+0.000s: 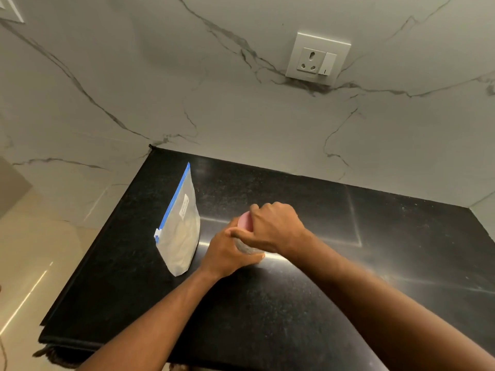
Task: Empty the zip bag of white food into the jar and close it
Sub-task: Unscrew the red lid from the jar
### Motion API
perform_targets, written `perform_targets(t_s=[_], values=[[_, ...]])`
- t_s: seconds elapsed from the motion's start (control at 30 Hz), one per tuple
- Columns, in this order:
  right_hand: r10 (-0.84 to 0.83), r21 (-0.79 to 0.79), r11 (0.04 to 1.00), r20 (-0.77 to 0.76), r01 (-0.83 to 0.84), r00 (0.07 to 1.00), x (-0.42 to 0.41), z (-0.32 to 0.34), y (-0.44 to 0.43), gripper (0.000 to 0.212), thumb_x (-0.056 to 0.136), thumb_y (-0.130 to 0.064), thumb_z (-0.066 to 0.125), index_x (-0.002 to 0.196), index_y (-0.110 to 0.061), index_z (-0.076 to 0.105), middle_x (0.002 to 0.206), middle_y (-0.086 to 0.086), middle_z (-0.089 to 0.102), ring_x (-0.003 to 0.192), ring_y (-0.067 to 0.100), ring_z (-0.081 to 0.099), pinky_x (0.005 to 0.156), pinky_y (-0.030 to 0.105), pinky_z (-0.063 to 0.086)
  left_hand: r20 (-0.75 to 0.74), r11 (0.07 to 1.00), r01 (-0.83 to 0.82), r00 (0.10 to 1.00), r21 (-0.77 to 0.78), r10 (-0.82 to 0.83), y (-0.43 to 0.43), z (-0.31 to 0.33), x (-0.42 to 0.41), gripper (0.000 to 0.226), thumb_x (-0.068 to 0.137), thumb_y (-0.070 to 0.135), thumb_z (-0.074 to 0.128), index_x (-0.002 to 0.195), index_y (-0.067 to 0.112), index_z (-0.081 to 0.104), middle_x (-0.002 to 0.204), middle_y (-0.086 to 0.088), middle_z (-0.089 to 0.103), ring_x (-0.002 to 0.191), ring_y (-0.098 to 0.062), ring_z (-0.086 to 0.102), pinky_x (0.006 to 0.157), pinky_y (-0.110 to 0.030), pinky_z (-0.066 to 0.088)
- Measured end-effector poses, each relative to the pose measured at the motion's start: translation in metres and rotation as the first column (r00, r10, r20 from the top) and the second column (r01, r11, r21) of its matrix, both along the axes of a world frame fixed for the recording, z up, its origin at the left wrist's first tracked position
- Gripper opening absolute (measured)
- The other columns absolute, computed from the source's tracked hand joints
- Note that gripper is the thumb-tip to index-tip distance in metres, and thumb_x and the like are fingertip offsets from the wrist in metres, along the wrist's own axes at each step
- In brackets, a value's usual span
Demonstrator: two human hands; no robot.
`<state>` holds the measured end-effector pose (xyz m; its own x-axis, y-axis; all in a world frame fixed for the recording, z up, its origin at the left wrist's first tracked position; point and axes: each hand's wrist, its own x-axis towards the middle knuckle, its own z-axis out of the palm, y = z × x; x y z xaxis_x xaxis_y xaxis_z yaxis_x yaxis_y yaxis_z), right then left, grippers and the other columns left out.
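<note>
On surface, centre: jar (250,249) upright, pink lid (245,222) on top
Left hand (230,254): wrapped round jar body
Right hand (277,227): clamped over lid
Zip bag (180,231): standing just left of jar, blue zip edge uppermost, running away toward wall
Surface (267,303): black stone

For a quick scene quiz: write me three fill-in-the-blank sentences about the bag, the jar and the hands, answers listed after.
1. The right hand grips the jar's ____ lid.
2. The left hand wraps the body of the ____.
3. The zip bag stands upright on the black counter, to the ____ of the jar, and no hand touches it.

Missing words: pink; jar; left
</note>
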<state>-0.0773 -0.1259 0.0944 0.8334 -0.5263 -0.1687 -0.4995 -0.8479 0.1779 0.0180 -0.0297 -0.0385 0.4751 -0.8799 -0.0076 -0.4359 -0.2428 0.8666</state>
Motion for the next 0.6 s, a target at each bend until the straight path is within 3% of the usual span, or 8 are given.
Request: perform_targets(t_s=[0.07, 0.13, 0.23, 0.3, 0.37, 0.4, 0.5, 0.6], values=[[-0.044, 0.045, 0.998, 0.022, 0.043, 0.999, 0.003, -0.005, 0.005, 0.076, 0.089, -0.082, 0.04, 0.116, -0.014, 0.064, 0.088, 0.002, 0.061, 0.075, 0.019, 0.058, 0.066, 0.033, 0.053, 0.056, 0.998, -0.006, 0.998, 0.058, 0.003, -0.002, 0.001, -0.004, 0.081, 0.061, 0.073, 0.084, 0.131, 0.047, 0.054, 0.108, 0.042, 0.06, 0.106, 0.016, 0.061, 0.075, 0.004, 0.043], [-0.009, 0.127, 0.992, 0.019, 0.007, 1.0, 0.004, 0.001, 0.002, 0.061, 0.09, -0.066, 0.056, 0.128, -0.019, 0.061, 0.104, 0.003, 0.064, 0.083, 0.018, 0.058, 0.069, 0.031, 0.052, 0.147, 0.995, -0.018, 0.989, 0.1, 0.003, -0.003, 0.0, -0.003, 0.078, 0.061, 0.084, 0.073, 0.127, 0.052, 0.049, 0.1, 0.044, 0.055, 0.097, 0.022, 0.058, 0.067, 0.005, 0.035], [0.233, 0.257, 0.944, -0.085, -0.205, 0.969, 0.004, 0.014, -0.01, 0.068, 0.084, -0.041, 0.076, 0.146, -0.035, 0.051, 0.131, 0.001, 0.051, 0.105, 0.021, 0.052, 0.084, 0.036, 0.055, 0.103, 0.996, -0.035, 0.994, 0.083, 0.026, -0.001, -0.003, -0.002, 0.085, 0.051, 0.087, 0.08, 0.122, 0.062, 0.04, 0.097, 0.047, 0.055, 0.091, 0.028, 0.055, 0.067, 0.004, 0.035], [0.336, 0.355, 0.893, -0.116, -0.277, 0.935, 0.003, 0.022, -0.016, 0.068, 0.082, -0.026, 0.079, 0.145, -0.036, 0.054, 0.148, -0.002, 0.044, 0.124, 0.025, 0.045, 0.094, 0.039, 0.052, 0.1, 0.998, -0.017, 0.995, 0.067, 0.01, 0.0, -0.004, -0.001, 0.088, 0.053, 0.084, 0.081, 0.126, 0.06, 0.041, 0.1, 0.047, 0.056, 0.094, 0.027, 0.056, 0.071, 0.004, 0.036], [0.29, 0.479, 0.85, -0.077, -0.22, 0.954, 0.002, 0.025, -0.019, 0.063, 0.083, -0.031, 0.08, 0.141, -0.035, 0.058, 0.159, -0.002, 0.037, 0.137, 0.026, 0.039, 0.1, 0.04, 0.048, 0.092, 0.999, 0.009, 0.996, 0.05, -0.013, 0.001, -0.003, 0.0, 0.092, 0.056, 0.081, 0.083, 0.135, 0.056, 0.041, 0.107, 0.042, 0.059, 0.1, 0.019, 0.061, 0.077, -0.002, 0.042], [0.227, 0.468, 0.865, -0.039, -0.182, 0.973, 0.002, 0.025, -0.019, 0.063, 0.084, -0.046, 0.077, 0.143, -0.035, 0.056, 0.16, 0.0, 0.037, 0.137, 0.026, 0.041, 0.098, 0.041, 0.048, 0.078, 0.998, 0.009, 0.997, 0.056, -0.013, 0.001, -0.003, 0.0, 0.092, 0.057, 0.079, 0.084, 0.135, 0.054, 0.042, 0.109, 0.038, 0.061, 0.101, 0.016, 0.062, 0.08, -0.006, 0.047], [0.04, 0.147, 0.989, -0.037, -0.034, 0.999, 0.001, 0.02, -0.014, 0.089, 0.084, -0.09, 0.04, 0.134, -0.02, 0.059, 0.125, 0.009, 0.064, 0.101, 0.026, 0.066, 0.077, 0.035, 0.053, 0.044, 0.998, -0.01, 0.999, 0.056, 0.008, 0.001, -0.004, 0.0, 0.084, 0.058, 0.074, 0.087, 0.127, 0.05, 0.046, 0.109, 0.035, 0.062, 0.099, 0.015, 0.063, 0.081, -0.004, 0.049], [-0.037, 0.029, 0.999, -0.087, 0.039, 0.996, 0.006, 0.011, -0.005, 0.084, 0.085, -0.09, 0.036, 0.104, -0.015, 0.07, 0.079, 0.002, 0.066, 0.072, 0.018, 0.065, 0.064, 0.029, 0.053, 0.157, 0.989, -0.014, 0.988, 0.145, -0.009, -0.004, -0.003, -0.003, 0.083, 0.069, 0.075, 0.078, 0.138, 0.042, 0.045, 0.111, 0.032, 0.056, 0.103, 0.01, 0.06, 0.083, 0.001, 0.032]])
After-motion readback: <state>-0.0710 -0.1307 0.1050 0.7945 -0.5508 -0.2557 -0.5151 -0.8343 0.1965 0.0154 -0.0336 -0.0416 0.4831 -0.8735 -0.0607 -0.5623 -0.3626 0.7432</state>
